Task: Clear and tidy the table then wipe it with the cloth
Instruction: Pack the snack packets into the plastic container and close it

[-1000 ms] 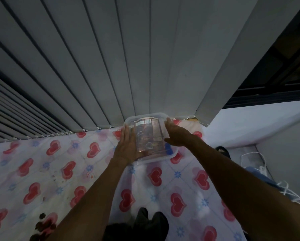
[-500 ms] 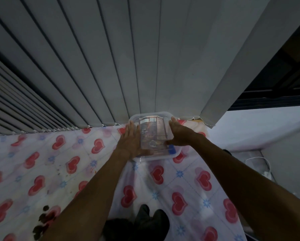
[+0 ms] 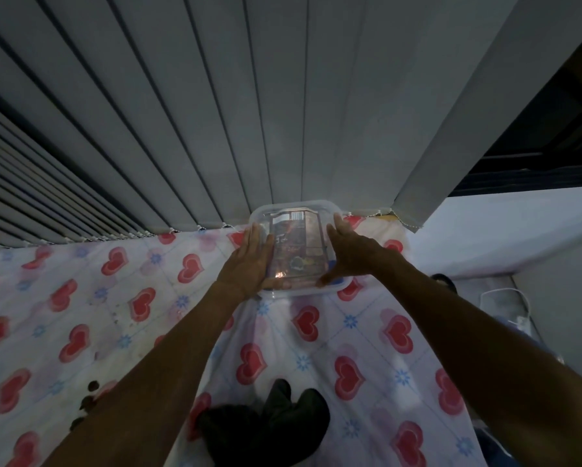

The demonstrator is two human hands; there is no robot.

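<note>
Right hand (image 3: 353, 256) flatter against container (image 3: 296, 230), left hand (image 3: 249, 264) unchanged

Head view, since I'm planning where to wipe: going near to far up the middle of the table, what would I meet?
At the near edge, dark cloth → heart-print tablecloth → clear plastic container, between the left hand and right hand → grey vertical blinds behind the far edge.
</note>
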